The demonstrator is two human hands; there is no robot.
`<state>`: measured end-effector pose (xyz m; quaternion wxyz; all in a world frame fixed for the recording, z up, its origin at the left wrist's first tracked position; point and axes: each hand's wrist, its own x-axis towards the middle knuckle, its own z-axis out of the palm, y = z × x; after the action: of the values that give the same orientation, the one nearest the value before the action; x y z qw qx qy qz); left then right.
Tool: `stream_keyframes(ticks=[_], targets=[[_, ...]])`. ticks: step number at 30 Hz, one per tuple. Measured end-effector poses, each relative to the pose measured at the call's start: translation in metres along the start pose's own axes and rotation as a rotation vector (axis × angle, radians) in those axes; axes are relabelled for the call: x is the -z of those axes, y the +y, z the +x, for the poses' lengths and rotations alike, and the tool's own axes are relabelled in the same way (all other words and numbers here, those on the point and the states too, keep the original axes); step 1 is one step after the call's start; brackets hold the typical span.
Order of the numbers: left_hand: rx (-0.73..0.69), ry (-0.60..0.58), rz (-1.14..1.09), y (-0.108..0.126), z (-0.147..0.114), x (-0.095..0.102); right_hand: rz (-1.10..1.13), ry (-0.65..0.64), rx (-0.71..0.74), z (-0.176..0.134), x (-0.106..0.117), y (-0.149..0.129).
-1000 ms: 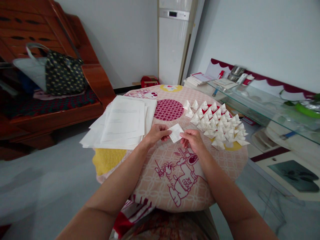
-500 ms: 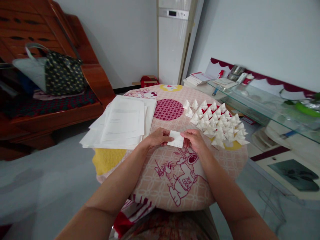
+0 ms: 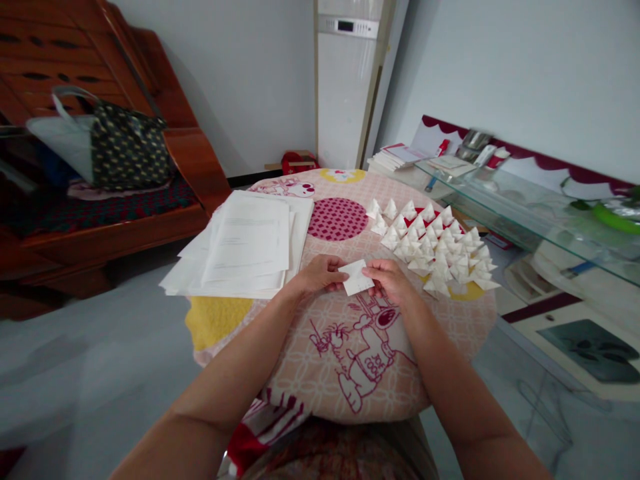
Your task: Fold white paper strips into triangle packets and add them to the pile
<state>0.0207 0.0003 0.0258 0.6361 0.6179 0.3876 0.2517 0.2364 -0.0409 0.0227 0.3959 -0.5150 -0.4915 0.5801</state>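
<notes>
A small folded square of white paper (image 3: 357, 278) is held above the near part of the table between my two hands. My left hand (image 3: 323, 273) pinches its left edge, thumb on top. On the other side, my right hand (image 3: 387, 276) grips the right edge between thumb and fingers. Several folded white paper points (image 3: 435, 247) stand in rows on the table to the right, beyond my right hand. To the left lies a stack of large white paper sheets (image 3: 250, 240), some with faint printed lines.
A patterned cloth (image 3: 350, 363) covers the round table. On the right stands a glass-topped cabinet (image 3: 520, 197) with papers and small items. A wooden bench (image 3: 193, 167) with a dotted bag (image 3: 127, 147) is at the left. A tall white unit (image 3: 345, 93) stands behind.
The paper square has turned slightly and shifted a little to the right between my fingers. Both hands stay in nearly the same place.
</notes>
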Motion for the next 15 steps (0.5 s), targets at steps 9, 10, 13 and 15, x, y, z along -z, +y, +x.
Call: stream_keyframes(ticks=[9,10,13,15], targets=[[-0.085,0.137,0.421,-0.004,0.002,-0.003,-0.630,0.194,0.222,0.010,-0.003,0.004],[-0.117,0.181,0.505,-0.004,0.002,-0.004,-0.729,0.220,0.276,0.010,-0.005,0.003],[-0.246,0.280,0.707,-0.003,0.001,-0.006,-1.009,0.259,0.405,0.006,-0.010,0.000],[-0.331,0.268,0.761,-0.004,0.001,-0.007,-1.138,0.235,0.450,0.001,-0.014,-0.002]])
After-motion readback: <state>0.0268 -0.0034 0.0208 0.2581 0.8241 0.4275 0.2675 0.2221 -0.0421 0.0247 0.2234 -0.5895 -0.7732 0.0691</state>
